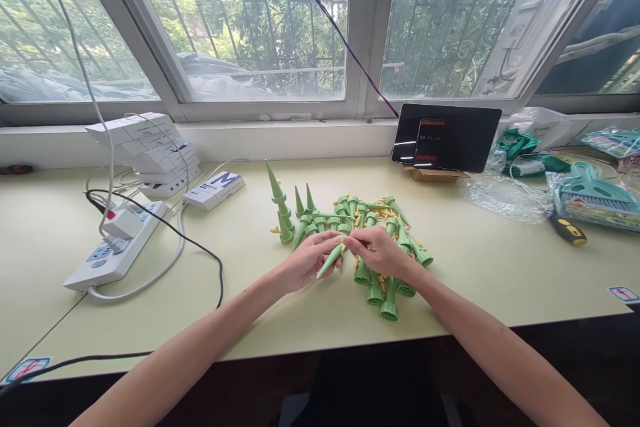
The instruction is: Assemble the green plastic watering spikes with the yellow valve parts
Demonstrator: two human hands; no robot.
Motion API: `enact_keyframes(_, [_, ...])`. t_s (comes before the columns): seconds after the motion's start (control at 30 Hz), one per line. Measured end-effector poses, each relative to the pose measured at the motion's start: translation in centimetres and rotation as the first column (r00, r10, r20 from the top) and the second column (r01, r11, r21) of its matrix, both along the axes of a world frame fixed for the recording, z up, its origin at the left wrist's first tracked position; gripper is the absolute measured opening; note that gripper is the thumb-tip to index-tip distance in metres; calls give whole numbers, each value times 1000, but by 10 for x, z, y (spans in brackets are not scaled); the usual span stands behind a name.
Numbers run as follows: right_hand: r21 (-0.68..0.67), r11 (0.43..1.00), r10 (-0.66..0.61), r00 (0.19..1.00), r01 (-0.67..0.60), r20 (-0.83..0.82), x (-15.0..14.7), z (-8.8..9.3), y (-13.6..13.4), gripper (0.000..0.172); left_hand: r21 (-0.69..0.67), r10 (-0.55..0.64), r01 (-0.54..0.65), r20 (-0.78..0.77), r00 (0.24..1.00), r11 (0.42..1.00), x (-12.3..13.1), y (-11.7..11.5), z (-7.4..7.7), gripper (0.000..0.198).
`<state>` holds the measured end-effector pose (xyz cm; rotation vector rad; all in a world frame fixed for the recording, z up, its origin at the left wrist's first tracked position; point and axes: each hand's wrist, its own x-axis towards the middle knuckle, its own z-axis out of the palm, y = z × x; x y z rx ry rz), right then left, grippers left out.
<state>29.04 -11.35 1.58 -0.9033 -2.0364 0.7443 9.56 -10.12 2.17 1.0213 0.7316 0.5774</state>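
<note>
My left hand [311, 260] is closed around a green plastic plant watering spike [330, 261], its tip pointing down toward me and left. My right hand [376, 251] pinches close to the spike's wide end; what sits between those fingertips is too small and covered to make out. Around and beyond my hands lies a pile of similar green spikes [389, 308], mixed with small yellow valve pieces [383, 212]. Left of the pile, several spikes are stacked upright in a column [278, 195], with yellow pieces sticking out of their sides.
A white power strip [115, 247] with cables and several white boxes [155, 150] occupy the left. At the back stands a dark tablet [450, 137] with a phone against it. Packaged brush sets [595, 197] and a screwdriver [569, 229] lie on the right.
</note>
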Motion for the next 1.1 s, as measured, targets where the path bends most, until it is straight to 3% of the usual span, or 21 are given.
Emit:
enact_keyframes(0.5, [8, 998, 54, 998, -54, -9, 1, -6, 3, 50, 12, -101, 102, -76, 992, 995, -3, 3, -5, 30])
enact_keyframes(0.7, [9, 1000, 23, 1000, -23, 4, 1, -4, 2, 50, 119, -57, 69, -105, 993, 991, -5, 5, -4, 33])
enact_keyframes(0.77, [25, 1000, -12, 1000, 11, 9, 3, -4, 3, 50, 230, -43, 86, -184, 982, 969, -8, 8, -3, 36])
enact_keyframes(0.9, [84, 993, -88, 996, 87, 2, 9, -5, 7, 50, 439, -48, 238, -402, 914, 866, -15, 11, -1, 37])
enact_keyframes(1.1, [155, 978, -144, 989, 138, 28, 14, -5, 13, 49, 555, 43, 321, -544, 838, 767, -16, 12, -6, 34])
